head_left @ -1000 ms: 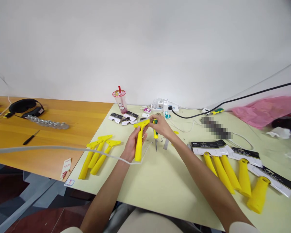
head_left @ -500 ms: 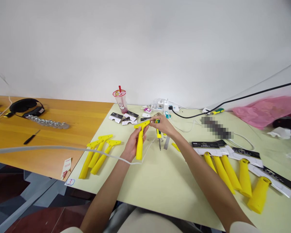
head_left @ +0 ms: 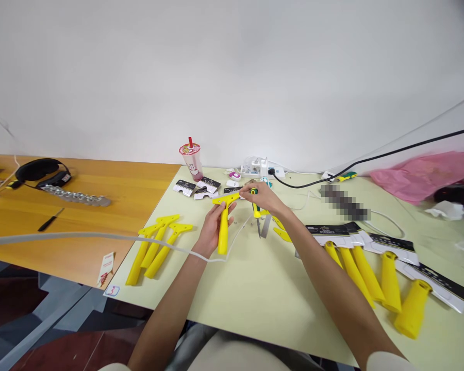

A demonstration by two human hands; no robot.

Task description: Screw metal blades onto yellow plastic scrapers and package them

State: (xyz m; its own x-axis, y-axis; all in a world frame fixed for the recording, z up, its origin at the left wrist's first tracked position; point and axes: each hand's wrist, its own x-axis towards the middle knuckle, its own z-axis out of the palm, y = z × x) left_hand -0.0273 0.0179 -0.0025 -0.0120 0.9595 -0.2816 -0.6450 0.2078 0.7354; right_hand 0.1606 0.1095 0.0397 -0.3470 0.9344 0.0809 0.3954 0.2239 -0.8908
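My left hand [head_left: 212, 231] is closed around a yellow scraper [head_left: 223, 229] with a wide T-shaped head and a metal strip along its top. My right hand [head_left: 263, 198] is closed too, its fingertips touching the right end of the scraper's head. A screwdriver [head_left: 257, 212] with a green and yellow handle is tucked in the right hand, its shaft pointing down. Whether the fingertips also pinch something small is hidden. Below the screwdriver lie a flat metal blade [head_left: 266, 226] and some yellow head pieces [head_left: 282, 235].
Three yellow scrapers [head_left: 166, 252] lie at the left. Several yellow handles [head_left: 391, 283] and black-and-white cards [head_left: 441, 286] lie at the right. A drink cup [head_left: 194, 164] and a power strip [head_left: 251, 168] stand along the wall. A white cable [head_left: 139, 237] crosses in front of the left wrist.
My right hand has shifted slightly right, and the screwdriver in it has swung a little to the right. The left hand and scraper have barely moved.
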